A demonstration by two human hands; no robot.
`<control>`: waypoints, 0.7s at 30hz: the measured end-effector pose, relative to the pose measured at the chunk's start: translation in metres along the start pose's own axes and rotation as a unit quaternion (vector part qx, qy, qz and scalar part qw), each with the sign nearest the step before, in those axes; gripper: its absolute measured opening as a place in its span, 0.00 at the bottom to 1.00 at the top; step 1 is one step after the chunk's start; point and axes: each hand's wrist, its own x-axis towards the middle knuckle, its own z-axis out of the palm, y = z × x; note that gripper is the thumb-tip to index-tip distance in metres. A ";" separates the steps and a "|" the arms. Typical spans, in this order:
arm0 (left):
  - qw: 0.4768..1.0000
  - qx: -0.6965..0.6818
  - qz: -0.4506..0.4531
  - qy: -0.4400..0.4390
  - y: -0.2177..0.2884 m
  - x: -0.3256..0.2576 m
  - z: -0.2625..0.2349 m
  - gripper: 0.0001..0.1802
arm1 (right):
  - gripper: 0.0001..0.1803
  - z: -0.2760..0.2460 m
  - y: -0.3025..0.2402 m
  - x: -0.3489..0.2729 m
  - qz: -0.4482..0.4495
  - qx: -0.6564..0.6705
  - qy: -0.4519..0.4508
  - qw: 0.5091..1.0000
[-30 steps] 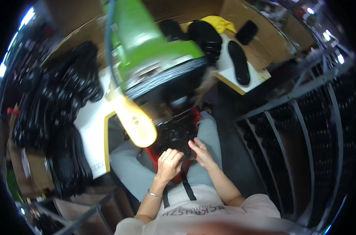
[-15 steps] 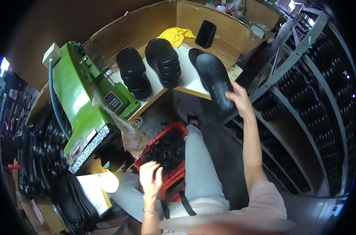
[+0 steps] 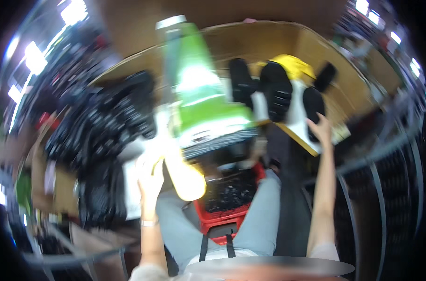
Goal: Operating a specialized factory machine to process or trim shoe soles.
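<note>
My right hand [image 3: 322,131] is at the black shoe sole [image 3: 313,105] on the right of the white bench. Its thumb and fingers are apart, the thumb over the sole's edge. My left hand [image 3: 149,180], smeared by motion, is beside a brightly lit, pale rounded plate [image 3: 189,182] below the green machine [image 3: 199,89]. Whether its fingers hold anything is not clear. Two stacks of black soles, a left stack [image 3: 241,82] and a middle stack [image 3: 275,91], stand on the bench.
A red crate [image 3: 227,213] of black scraps stands between my legs. Black soles [image 3: 114,117] pile up at left. A yellow cloth [image 3: 293,65] and a black block [image 3: 325,76] lie by the cardboard wall [image 3: 353,89]. A metal rack [image 3: 349,201] stands at right.
The view has swung left and blurs. The sole my right hand held up is now down on the bench's right side. My left hand has moved from above the crate to the lit plate.
</note>
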 end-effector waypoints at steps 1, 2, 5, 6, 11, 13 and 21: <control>0.999 0.038 -0.020 0.017 0.003 0.020 -0.010 0.10 | 0.40 -0.011 0.002 0.001 0.007 -0.005 -0.032 0.999; 0.999 0.000 0.008 0.048 0.008 0.041 -0.023 0.09 | 0.42 -0.015 0.005 0.002 0.023 -0.029 -0.033 0.999; 0.988 0.061 0.038 0.140 -0.013 0.086 -0.041 0.10 | 0.42 -0.020 -0.036 -0.004 0.093 -0.136 -0.106 0.981; 0.985 0.088 0.036 0.146 -0.022 0.098 -0.047 0.11 | 0.42 -0.019 -0.046 -0.005 0.110 -0.161 -0.116 0.974; 0.979 0.189 -0.023 0.077 -0.064 0.145 -0.036 0.19 | 0.45 -0.022 -0.078 -0.018 0.132 -0.241 -0.150 0.950; 0.983 0.161 -0.085 -0.021 -0.085 0.159 -0.014 0.20 | 0.44 -0.021 -0.069 -0.021 0.129 -0.244 -0.136 0.952; 0.986 -0.003 -0.160 0.053 -0.112 0.181 -0.001 0.14 | 0.44 -0.026 -0.067 -0.027 0.174 -0.239 -0.119 0.948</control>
